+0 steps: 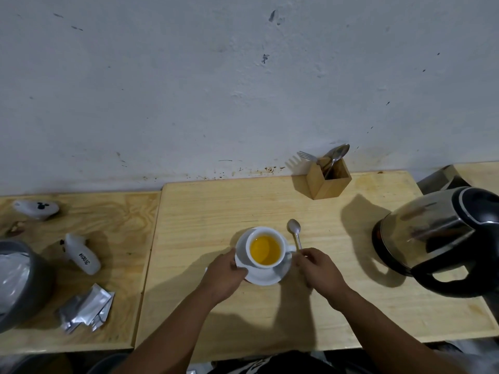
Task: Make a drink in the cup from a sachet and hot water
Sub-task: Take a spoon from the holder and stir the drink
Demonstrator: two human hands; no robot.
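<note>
A white cup (266,248) filled with orange-yellow liquid stands on a white saucer (263,276) in the middle of the wooden table. My left hand (225,273) grips the saucer's left rim. My right hand (320,268) holds the handle end of a metal spoon (294,230), whose bowl lies on the table just right of the cup. Several silver sachets (85,310) lie in a heap at the left. A steel kettle (442,238) with a black handle stands at the right.
A wooden cutlery box (328,179) with a fork and spoon stands by the wall. On the left board lie two white controllers (82,253) and a grey bin (16,282) with a plastic liner.
</note>
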